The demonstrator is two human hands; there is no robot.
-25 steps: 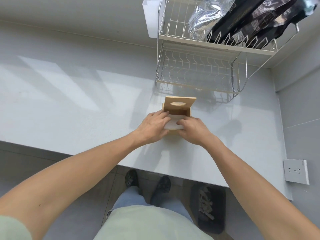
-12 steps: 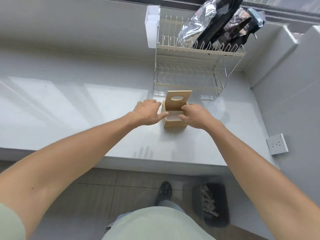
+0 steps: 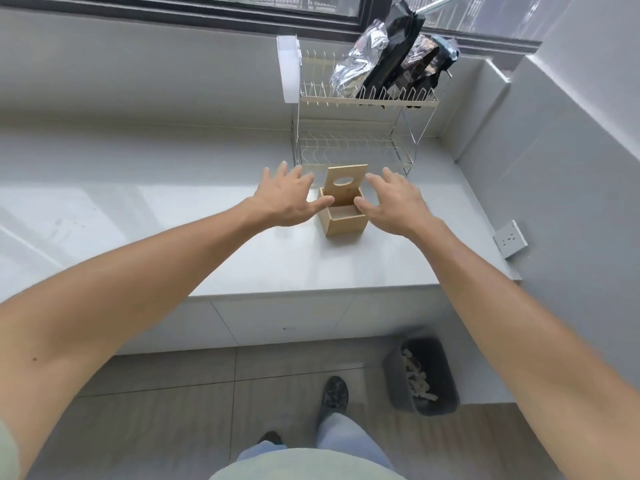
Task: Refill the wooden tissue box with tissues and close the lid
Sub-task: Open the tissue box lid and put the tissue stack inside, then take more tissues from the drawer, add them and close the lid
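Observation:
A small wooden tissue box (image 3: 346,225) stands on the grey counter (image 3: 277,265). Its lid (image 3: 346,183), with an oval slot, stands upright at the back edge. The inside looks pale; I cannot tell whether tissues lie in it. My left hand (image 3: 289,199) hovers at the box's left side, fingers spread, thumb tip near the rim. My right hand (image 3: 394,202) hovers at the right side, fingers spread, thumb close to the rim. Neither hand holds anything.
A two-tier wire dish rack (image 3: 363,133) stands just behind the box, with foil and black bags (image 3: 391,64) on its top tier. A wall socket (image 3: 510,239) is on the right wall. A grey waste bin (image 3: 422,375) sits on the floor below.
Both hands have lifted off the box and spread open, moving apart to its sides. The camera has tilted up and back, showing more of the counter and window.

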